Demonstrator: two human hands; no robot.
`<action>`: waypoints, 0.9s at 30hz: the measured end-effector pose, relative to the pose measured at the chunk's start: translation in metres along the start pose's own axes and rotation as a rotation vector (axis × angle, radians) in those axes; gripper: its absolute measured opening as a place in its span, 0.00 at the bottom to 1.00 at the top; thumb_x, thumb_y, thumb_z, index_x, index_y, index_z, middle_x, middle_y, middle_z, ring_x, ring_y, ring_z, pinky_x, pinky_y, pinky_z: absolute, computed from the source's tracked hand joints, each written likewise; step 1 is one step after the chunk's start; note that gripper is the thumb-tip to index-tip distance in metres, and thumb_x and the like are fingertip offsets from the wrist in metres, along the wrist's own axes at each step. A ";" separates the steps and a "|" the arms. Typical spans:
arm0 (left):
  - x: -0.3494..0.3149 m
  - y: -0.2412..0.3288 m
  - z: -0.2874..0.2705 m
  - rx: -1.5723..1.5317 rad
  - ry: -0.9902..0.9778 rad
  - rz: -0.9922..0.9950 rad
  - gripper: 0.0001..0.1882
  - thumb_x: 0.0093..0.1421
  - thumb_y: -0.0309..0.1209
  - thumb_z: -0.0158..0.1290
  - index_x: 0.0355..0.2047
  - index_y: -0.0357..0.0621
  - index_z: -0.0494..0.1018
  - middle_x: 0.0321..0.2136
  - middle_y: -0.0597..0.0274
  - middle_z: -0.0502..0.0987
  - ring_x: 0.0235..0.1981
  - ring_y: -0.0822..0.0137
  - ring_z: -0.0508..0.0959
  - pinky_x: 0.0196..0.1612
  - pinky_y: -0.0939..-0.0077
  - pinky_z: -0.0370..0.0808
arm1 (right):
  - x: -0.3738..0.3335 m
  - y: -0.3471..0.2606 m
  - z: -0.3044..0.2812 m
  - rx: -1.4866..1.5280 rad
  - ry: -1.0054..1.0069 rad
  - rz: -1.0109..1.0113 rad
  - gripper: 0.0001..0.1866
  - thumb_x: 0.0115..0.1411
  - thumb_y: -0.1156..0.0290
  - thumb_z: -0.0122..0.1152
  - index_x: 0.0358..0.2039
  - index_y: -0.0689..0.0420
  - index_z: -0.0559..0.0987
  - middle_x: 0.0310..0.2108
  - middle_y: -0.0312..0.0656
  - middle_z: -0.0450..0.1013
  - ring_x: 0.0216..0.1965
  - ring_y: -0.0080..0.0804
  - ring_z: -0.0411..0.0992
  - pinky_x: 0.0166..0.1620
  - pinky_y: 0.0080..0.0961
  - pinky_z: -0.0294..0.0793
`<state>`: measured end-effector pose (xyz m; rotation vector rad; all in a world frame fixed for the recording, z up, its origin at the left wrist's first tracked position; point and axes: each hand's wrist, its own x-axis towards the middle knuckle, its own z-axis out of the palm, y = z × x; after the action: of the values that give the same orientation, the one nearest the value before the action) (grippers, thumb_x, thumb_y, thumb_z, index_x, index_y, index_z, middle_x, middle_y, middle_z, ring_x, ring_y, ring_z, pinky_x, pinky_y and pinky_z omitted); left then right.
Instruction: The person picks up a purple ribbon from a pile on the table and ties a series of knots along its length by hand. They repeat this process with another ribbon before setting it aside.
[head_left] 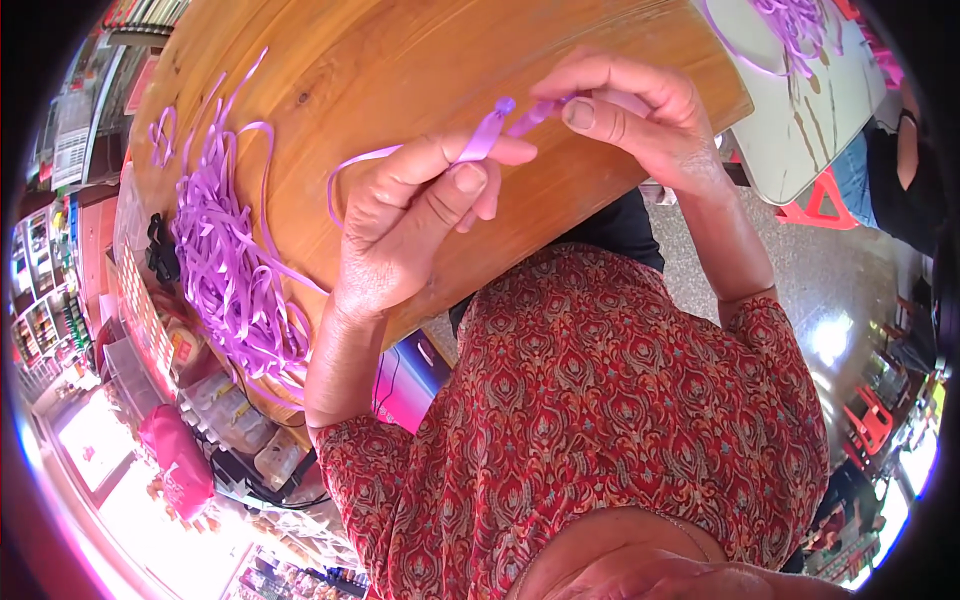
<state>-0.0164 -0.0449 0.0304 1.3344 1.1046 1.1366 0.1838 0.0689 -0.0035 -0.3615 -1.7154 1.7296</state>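
Note:
Above the wooden table, my left hand [415, 205] pinches a strip of purple ribbon [485, 137] between thumb and fingers. The strip stands up past the index finger and ends in a small darker purple tip or knot. Its other end trails leftward behind the hand. Just to the right, my right hand [640, 115] is closed with thumb against index finger on a short purple piece of ribbon [540, 112], whose end points toward the left hand. Whether the two pieces join cannot be made out. A tangled heap of purple ribbon [235, 270] lies left of my left hand.
The wooden table [400, 60] spreads in front of me. At the right, a white table [800, 130] carries another bundle of purple ribbon [795, 25], with a red stool [822, 203] and another person's arm [907, 150] close by. Packed bags and a pink bag [178, 460] crowd the left side.

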 end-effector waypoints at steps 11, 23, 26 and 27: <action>-0.003 -0.002 0.004 -0.067 -0.030 -0.084 0.12 0.63 0.25 0.49 0.46 0.38 0.73 0.30 0.65 0.75 0.31 0.78 0.71 0.35 0.85 0.68 | 0.006 -0.003 0.012 0.059 -0.043 -0.068 0.12 0.53 0.82 0.62 0.39 0.65 0.78 0.36 0.42 0.72 0.38 0.28 0.71 0.43 0.21 0.70; 0.012 0.005 0.022 -0.164 0.289 -0.072 0.12 0.64 0.30 0.50 0.43 0.34 0.72 0.32 0.64 0.76 0.34 0.76 0.74 0.41 0.83 0.71 | 0.013 -0.022 0.014 -0.654 0.081 -0.439 0.08 0.55 0.78 0.60 0.37 0.58 0.79 0.30 0.36 0.75 0.33 0.25 0.74 0.34 0.21 0.71; 0.013 0.004 0.014 -0.138 0.240 -0.098 0.12 0.64 0.32 0.50 0.41 0.34 0.73 0.29 0.66 0.76 0.31 0.78 0.73 0.38 0.85 0.70 | 0.014 -0.056 0.013 -0.680 0.053 -0.391 0.12 0.50 0.82 0.64 0.38 0.63 0.79 0.31 0.43 0.74 0.30 0.30 0.72 0.33 0.22 0.69; 0.012 0.004 0.012 -0.102 0.241 -0.085 0.12 0.64 0.32 0.50 0.41 0.35 0.73 0.28 0.67 0.76 0.30 0.79 0.72 0.37 0.86 0.70 | 0.015 -0.061 0.013 -0.679 0.050 -0.395 0.12 0.50 0.82 0.64 0.38 0.63 0.79 0.31 0.43 0.74 0.30 0.30 0.72 0.33 0.22 0.69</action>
<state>-0.0027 -0.0346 0.0346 1.0819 1.2463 1.2971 0.1804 0.0630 0.0599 -0.3228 -2.1309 0.8251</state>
